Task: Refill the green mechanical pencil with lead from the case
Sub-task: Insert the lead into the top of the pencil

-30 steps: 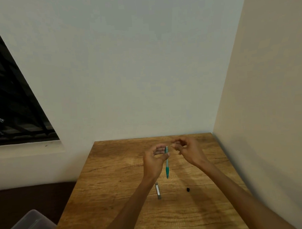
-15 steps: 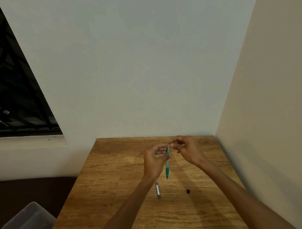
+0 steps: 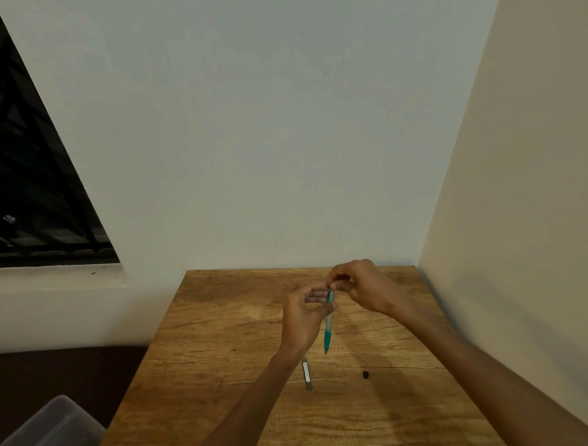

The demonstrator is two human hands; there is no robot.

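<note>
Left hand (image 3: 302, 317) has the green mechanical pencil (image 3: 328, 325) pinched between thumb and fingers (image 3: 316, 293) near its upper end, tip hanging down above the wooden bench (image 3: 223, 342), nearly upright, and that makes sense: an open top end facing up lets a lead drop straight in. Right hand (image 3: 361, 287) is bunched right at the top of the pencil, fingertips pressed together as if pinching something very thin; a lead would fit the task, but it is too fine to make out here, so I cannot tell. Down on the bench, just behind the left wrist, lies the slim lead case (image 3: 306, 376), parked close so the next lead is an easy reach. A little to its right, well apart from the hands, sits a small black piece (image 3: 366, 374), probably the pencil's cap or eraser set aside to open the barrel. I'd judge this the feeding step, and it calls for steady alignment, since a thin lead snaps if pushed off-axis. A clear plastic bin (image 3: 46, 431) sits off the bench's lower left corner
</note>
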